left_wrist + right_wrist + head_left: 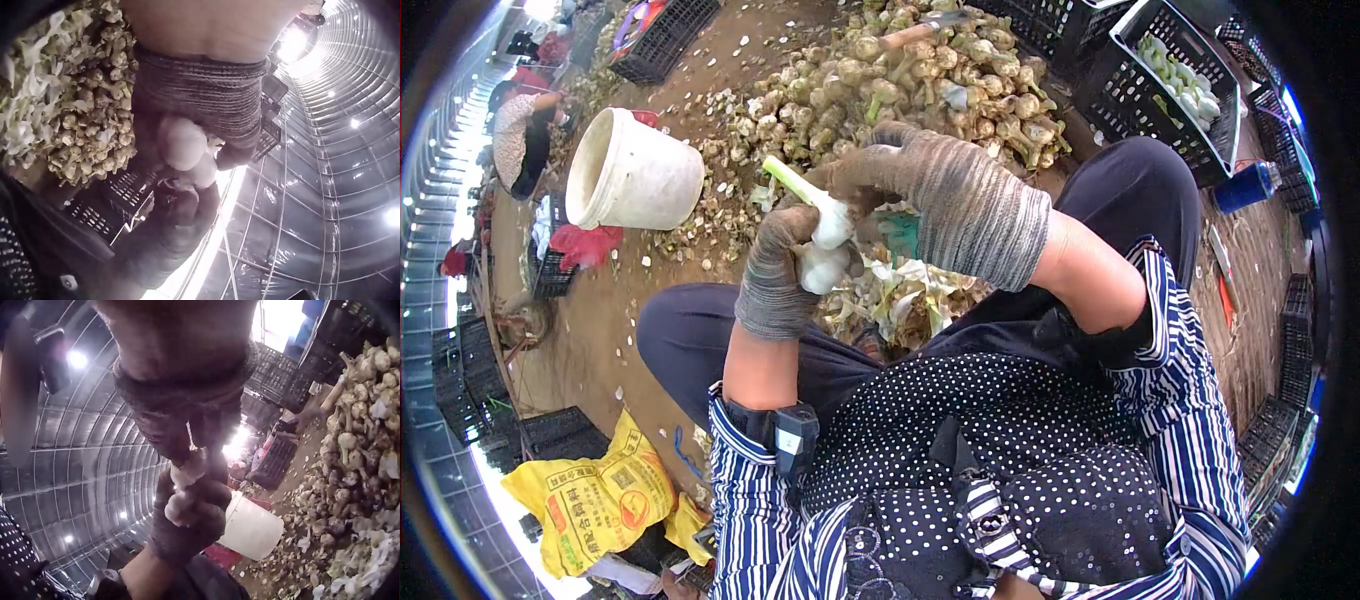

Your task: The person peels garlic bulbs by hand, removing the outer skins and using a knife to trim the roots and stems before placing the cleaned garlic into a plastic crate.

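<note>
Two peeled white garlic bulbs sit together in the gloved left hand: the upper bulb has a green stem pointing up and left, and the lower bulb rests against the fingers. The gloved right hand meets the upper bulb from the right, its curled fingers pinching at it. Seen from the left wrist, both bulbs lie between the left hand and the right hand. From the right wrist, the right hand's fingertips touch the upper bulb, above the left hand.
A large heap of garlic lies ahead, with peelings between the legs. A white bucket tilts at the left. Stemmed bulbs fill part of a black crate at the right. A yellow sack lies lower left; another person is beyond.
</note>
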The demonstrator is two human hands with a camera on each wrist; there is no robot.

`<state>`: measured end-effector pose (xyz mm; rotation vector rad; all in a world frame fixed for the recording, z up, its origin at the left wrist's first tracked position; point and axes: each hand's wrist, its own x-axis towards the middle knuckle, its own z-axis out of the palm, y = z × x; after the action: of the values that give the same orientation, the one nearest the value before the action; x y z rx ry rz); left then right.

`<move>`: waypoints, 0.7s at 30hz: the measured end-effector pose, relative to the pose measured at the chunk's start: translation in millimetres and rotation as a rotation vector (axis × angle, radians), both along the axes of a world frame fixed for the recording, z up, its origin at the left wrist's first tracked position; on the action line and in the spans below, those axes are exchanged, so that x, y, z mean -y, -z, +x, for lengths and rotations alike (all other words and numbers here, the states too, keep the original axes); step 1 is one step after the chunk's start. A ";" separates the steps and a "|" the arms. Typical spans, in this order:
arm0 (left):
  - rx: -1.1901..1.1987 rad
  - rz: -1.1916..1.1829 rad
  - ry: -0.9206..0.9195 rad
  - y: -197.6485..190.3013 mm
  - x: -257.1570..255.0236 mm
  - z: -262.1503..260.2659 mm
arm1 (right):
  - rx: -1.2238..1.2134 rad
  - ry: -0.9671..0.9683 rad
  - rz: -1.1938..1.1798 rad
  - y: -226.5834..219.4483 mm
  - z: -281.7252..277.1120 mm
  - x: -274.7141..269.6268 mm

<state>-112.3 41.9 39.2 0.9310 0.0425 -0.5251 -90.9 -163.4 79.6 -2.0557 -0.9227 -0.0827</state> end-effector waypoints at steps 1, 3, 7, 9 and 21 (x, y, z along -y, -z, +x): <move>-0.005 0.001 -0.001 1.1 0.4 -0.1 | -0.032 -0.013 -0.048 -2.1 -0.9 0.5; -0.028 -0.049 0.011 3.6 1.2 -0.5 | 0.015 0.012 -0.084 -4.3 -3.2 -2.7; -0.105 -0.087 -0.044 5.6 3.4 -1.9 | 0.115 0.040 -0.190 -4.3 -10.0 -5.8; -0.077 -0.090 -0.045 4.0 4.7 1.1 | 0.143 0.026 -0.298 -5.3 -11.1 -6.7; -0.127 -0.221 -0.125 1.6 16.1 4.6 | 0.330 0.092 -0.220 4.4 -12.0 -19.0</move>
<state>-107.7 25.8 37.6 0.6742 0.1532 -0.4619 -102.9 -144.4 75.2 -2.3330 -1.0745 -0.3950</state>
